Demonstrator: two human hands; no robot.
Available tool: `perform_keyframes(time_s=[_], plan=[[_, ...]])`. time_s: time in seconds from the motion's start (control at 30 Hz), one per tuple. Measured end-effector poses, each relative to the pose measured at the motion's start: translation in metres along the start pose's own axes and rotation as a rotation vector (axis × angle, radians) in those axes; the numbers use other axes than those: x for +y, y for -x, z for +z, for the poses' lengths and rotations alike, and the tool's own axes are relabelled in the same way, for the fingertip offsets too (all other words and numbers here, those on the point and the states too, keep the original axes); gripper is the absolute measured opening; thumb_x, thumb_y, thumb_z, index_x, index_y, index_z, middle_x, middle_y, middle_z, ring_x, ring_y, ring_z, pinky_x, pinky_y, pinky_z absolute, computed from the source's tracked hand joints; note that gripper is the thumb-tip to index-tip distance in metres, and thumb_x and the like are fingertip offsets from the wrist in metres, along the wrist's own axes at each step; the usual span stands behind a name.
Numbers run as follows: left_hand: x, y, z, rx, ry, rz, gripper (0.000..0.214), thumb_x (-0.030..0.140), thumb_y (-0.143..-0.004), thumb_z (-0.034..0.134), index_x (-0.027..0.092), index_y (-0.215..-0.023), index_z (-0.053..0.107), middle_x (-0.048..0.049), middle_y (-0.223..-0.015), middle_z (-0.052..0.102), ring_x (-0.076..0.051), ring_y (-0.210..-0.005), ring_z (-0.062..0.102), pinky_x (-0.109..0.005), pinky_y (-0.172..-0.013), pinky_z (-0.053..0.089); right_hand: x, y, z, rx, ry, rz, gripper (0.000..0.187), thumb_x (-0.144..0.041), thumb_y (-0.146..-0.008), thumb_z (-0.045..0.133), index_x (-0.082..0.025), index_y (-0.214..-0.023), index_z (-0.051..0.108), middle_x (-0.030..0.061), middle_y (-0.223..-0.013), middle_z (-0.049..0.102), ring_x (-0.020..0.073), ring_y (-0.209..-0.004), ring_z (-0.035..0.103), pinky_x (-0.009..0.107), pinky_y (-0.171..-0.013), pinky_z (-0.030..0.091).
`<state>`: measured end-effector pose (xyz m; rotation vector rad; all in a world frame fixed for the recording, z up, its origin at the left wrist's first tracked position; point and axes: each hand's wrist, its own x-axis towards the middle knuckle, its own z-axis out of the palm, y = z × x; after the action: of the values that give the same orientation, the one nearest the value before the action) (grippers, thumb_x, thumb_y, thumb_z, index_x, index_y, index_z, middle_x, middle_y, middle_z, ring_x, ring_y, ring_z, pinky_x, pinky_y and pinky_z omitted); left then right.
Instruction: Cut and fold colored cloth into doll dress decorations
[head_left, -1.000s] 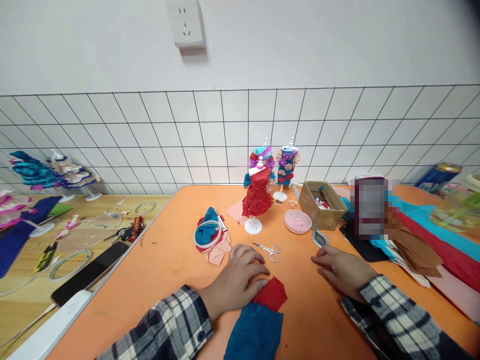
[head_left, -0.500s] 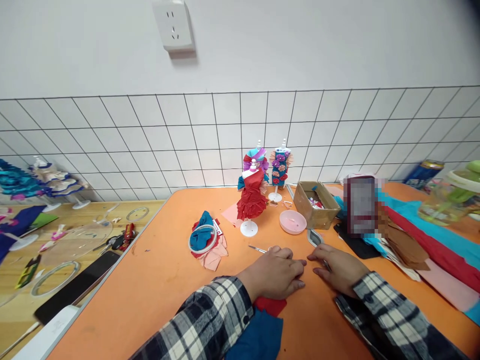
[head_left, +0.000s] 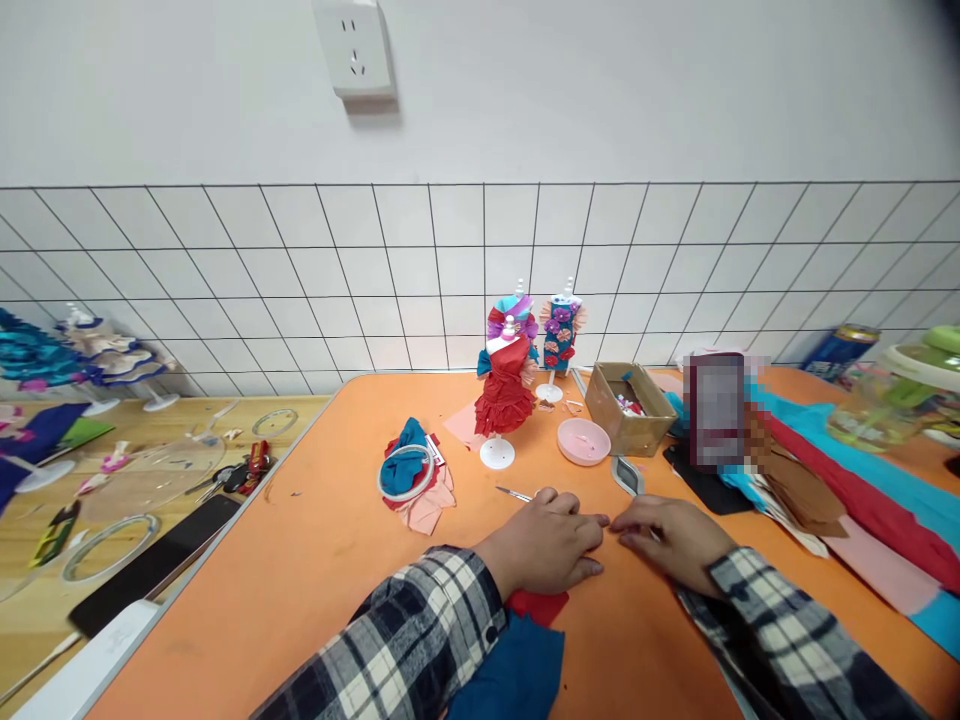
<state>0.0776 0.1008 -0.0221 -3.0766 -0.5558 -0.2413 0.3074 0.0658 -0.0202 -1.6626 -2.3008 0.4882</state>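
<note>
My left hand [head_left: 551, 545] lies palm down on the orange tabletop, its fingers stretched toward the right. Close to its fingertips, my right hand [head_left: 679, 540] has thumb and forefinger pinched together; anything between them is too small to make out. Beyond my left knuckles the blade of a pair of scissors [head_left: 514, 493] sticks out, the rest covered by the hand. A red cloth piece [head_left: 541, 606] and a blue cloth piece [head_left: 517, 672] lie under and beside my left wrist. Farther back stands a small dress form in a red ruffled dress [head_left: 505, 390].
A pink dish [head_left: 584, 442], a cardboard box [head_left: 630, 410] and a grey-rimmed oval tool [head_left: 627, 476] sit beyond my hands. Left is a hoop with cloth scraps [head_left: 405, 472]. Fabric strips [head_left: 847, 470] and a phone-like device [head_left: 716, 410] are at right.
My right hand has shifted slightly left, and its thumb and forefinger have come together beside my left fingertips. My left hand stays nearly in place; the camera view has moved a little.
</note>
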Motion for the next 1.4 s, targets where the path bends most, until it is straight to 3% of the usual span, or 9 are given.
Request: perform_keyframes(time_s=[0.1, 0.23, 0.4, 0.6, 0.77, 0.93, 1.07, 1.17, 1.4], plan=[[-0.001, 0.002, -0.002, 0.015, 0.034, 0.005, 0.028, 0.045, -0.09, 0.051, 0.02, -0.102, 0.056, -0.0027, -0.13, 0.057, -0.023, -0.108, 0.048, -0.039, -0.084, 0.032, -0.008, -0.004, 0.006, -0.037, 0.034, 0.074, 0.019, -0.026, -0.079, 0.052, -0.025, -0.08, 0.071, 0.0013, -0.081, 0.069, 0.0176, -0.075, 0.063, 0.028, -0.069, 0.046], [-0.003, 0.004, -0.002, 0.022, 0.066, -0.001, 0.028, 0.043, -0.091, 0.05, 0.02, -0.104, 0.057, -0.0035, -0.133, 0.055, -0.026, -0.118, 0.045, -0.041, -0.091, 0.03, 0.005, 0.001, 0.001, -0.07, -0.059, 0.134, 0.016, -0.028, -0.077, 0.054, -0.024, -0.077, 0.07, -0.0007, -0.077, 0.069, 0.0158, -0.07, 0.061, 0.026, -0.064, 0.044], [-0.004, 0.003, -0.001, 0.003, 0.099, -0.007, 0.031, 0.044, -0.092, 0.047, 0.02, -0.108, 0.058, -0.0063, -0.131, 0.056, -0.027, -0.123, 0.041, -0.043, -0.095, 0.03, 0.012, -0.001, 0.0, -0.003, -0.086, 0.16, 0.019, -0.032, -0.077, 0.053, -0.023, -0.08, 0.069, -0.0007, -0.073, 0.067, 0.0152, -0.062, 0.056, 0.026, -0.057, 0.041], [-0.005, 0.003, -0.001, 0.021, 0.111, -0.001, 0.028, 0.043, -0.091, 0.049, 0.02, -0.105, 0.058, -0.0025, -0.132, 0.056, -0.027, -0.127, 0.039, -0.042, -0.097, 0.03, 0.021, -0.004, 0.002, -0.055, -0.094, 0.216, 0.021, -0.033, -0.077, 0.051, -0.023, -0.078, 0.07, 0.0002, -0.074, 0.069, 0.0168, -0.067, 0.06, 0.027, -0.061, 0.044], [-0.004, 0.003, -0.002, 0.013, 0.111, -0.003, 0.029, 0.043, -0.091, 0.05, 0.021, -0.106, 0.058, -0.005, -0.13, 0.058, -0.027, -0.127, 0.039, -0.041, -0.097, 0.03, 0.025, -0.003, -0.004, 0.097, 0.07, 0.305, 0.019, -0.032, -0.078, 0.051, -0.025, -0.081, 0.069, 0.0008, -0.083, 0.07, 0.0191, -0.076, 0.062, 0.03, -0.068, 0.044], [-0.003, 0.002, -0.002, 0.022, 0.102, 0.01, 0.027, 0.043, -0.09, 0.051, 0.021, -0.104, 0.057, -0.0036, -0.13, 0.058, -0.028, -0.126, 0.04, -0.043, -0.097, 0.03, -0.003, -0.016, 0.01, 0.211, 0.077, 0.256, 0.021, -0.035, -0.086, 0.047, -0.025, -0.096, 0.063, 0.0016, -0.089, 0.068, 0.0196, -0.082, 0.061, 0.03, -0.071, 0.043], [-0.003, 0.002, -0.001, 0.033, 0.099, 0.013, 0.027, 0.044, -0.091, 0.05, 0.02, -0.102, 0.057, -0.0022, -0.13, 0.059, -0.028, -0.127, 0.039, -0.043, -0.097, 0.029, -0.023, -0.029, 0.025, 0.357, 0.358, 0.228, 0.019, -0.015, -0.084, 0.046, -0.018, -0.099, 0.057, 0.0084, -0.097, 0.064, 0.0234, -0.092, 0.055, 0.031, -0.073, 0.038], [-0.003, 0.002, 0.0, 0.038, 0.113, 0.011, 0.028, 0.044, -0.091, 0.051, 0.02, -0.104, 0.057, -0.0021, -0.131, 0.058, -0.028, -0.128, 0.039, -0.044, -0.099, 0.028, -0.024, -0.033, 0.029, 0.349, 0.469, 0.199, 0.018, -0.01, -0.082, 0.047, -0.017, -0.095, 0.056, 0.0092, -0.096, 0.061, 0.0242, -0.091, 0.051, 0.032, -0.073, 0.034], [-0.003, 0.004, -0.001, 0.043, 0.162, -0.008, 0.034, 0.041, -0.091, 0.052, 0.02, -0.117, 0.054, -0.0051, -0.128, 0.06, -0.029, -0.13, 0.037, -0.044, -0.099, 0.028, -0.001, -0.027, 0.026, 0.325, 0.405, 0.241, 0.012, -0.013, -0.087, 0.044, -0.019, -0.089, 0.054, 0.0058, -0.088, 0.061, 0.0205, -0.083, 0.051, 0.031, -0.071, 0.031]])
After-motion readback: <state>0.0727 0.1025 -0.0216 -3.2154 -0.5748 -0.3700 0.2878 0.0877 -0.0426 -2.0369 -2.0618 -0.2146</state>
